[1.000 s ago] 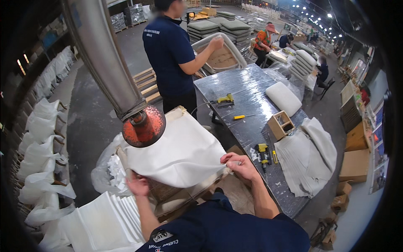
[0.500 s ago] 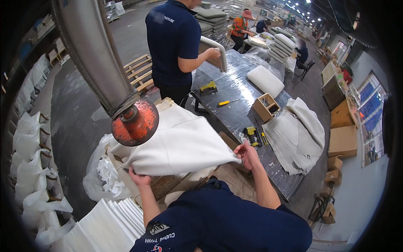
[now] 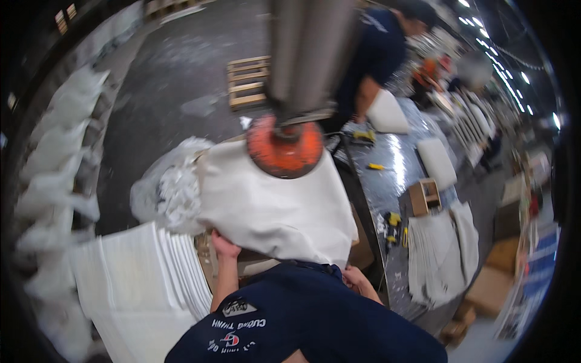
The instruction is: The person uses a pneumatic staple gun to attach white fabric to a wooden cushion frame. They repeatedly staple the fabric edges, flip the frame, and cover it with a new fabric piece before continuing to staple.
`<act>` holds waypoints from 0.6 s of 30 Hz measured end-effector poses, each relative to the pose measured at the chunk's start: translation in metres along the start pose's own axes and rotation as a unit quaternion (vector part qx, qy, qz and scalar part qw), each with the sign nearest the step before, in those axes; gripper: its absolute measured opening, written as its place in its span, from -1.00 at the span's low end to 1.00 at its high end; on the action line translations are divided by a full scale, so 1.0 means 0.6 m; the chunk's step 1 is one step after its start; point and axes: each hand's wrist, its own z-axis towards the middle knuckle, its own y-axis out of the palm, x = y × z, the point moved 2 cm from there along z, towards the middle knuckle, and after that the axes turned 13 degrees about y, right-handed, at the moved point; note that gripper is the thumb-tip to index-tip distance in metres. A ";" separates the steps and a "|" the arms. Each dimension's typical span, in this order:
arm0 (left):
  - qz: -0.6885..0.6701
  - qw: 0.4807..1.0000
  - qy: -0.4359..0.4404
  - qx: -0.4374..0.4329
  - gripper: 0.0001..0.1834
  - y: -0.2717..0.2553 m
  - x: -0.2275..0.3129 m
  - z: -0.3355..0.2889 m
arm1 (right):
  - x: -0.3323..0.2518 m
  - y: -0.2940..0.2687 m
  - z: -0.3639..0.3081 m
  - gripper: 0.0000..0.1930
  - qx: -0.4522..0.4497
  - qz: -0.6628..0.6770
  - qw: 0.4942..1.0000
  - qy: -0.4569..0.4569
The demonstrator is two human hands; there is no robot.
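A white sheet (image 3: 272, 209) spreads at the worker's twelve o'clock — left hand (image 3: 226, 245) holding its edge at seven, right hand (image 3: 355, 278) by its five-o'clock corner, grip unclear — where even tension would likely smooth the creases.

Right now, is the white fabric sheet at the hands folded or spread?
Spread, though rippled: the white fabric sheet lies broad and open, left hand at its near-left edge, right hand beside its near-right corner.
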 end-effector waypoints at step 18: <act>0.232 0.892 0.342 -0.183 -0.57 0.715 0.329 0.150 | -0.813 -0.199 -0.409 -0.88 -0.161 0.326 0.778 -0.512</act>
